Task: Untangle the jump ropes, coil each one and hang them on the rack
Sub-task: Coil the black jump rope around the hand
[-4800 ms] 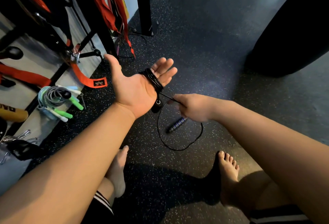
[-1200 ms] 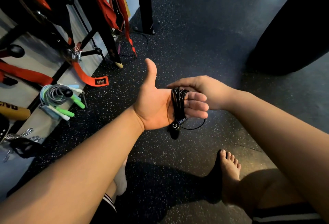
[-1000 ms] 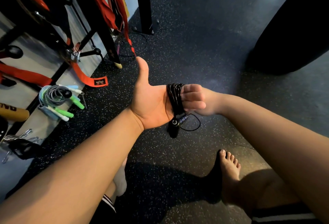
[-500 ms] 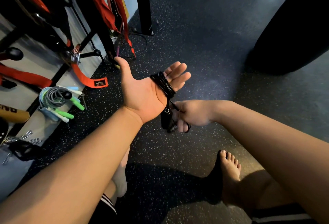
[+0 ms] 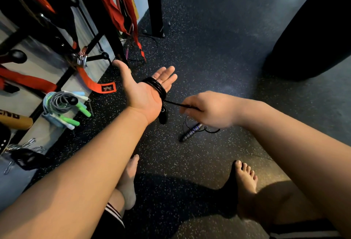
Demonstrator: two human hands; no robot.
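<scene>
**Black jump rope [image 5: 154, 86] wound round your left hand [image 5: 141, 94]**

The black jump rope sits in several tight turns across your left palm and the base of your four fingers. That hand is held palm up and released: fingers straight, thumb spread wide toward the rack, so the coil rides on the hand rather than being clutched. One black handle [image 5: 163, 116] of the rope hangs just under the heel of the palm.

From the coil a single strand [image 5: 175, 104] runs taut to your right hand [image 5: 209, 108], which pinches it between curled fingers and thumb, a little to the right of and below the left hand. Under your right hand the rope's other handle [image 5: 190, 132], striped purple and dark, shows with a small loop of slack cord beside it. You cannot tell from this angle whether it rests on the floor or dangles just above it.

Both hands hover over the black speckled rubber floor [image 5: 209, 49]. Your bare feet stand below them, the left foot [image 5: 129, 178] partly hidden by your left forearm and the right foot [image 5: 245, 180] apart from it.

To your left stands the black rack [image 5: 112, 35]. A bundle of coiled jump ropes [image 5: 60, 104], grey and pale blue with green handles, hangs on it. An orange strap [image 5: 95, 85] trails from it toward your left thumb. A large dark cylinder [image 5: 313, 30] fills the upper right.
</scene>
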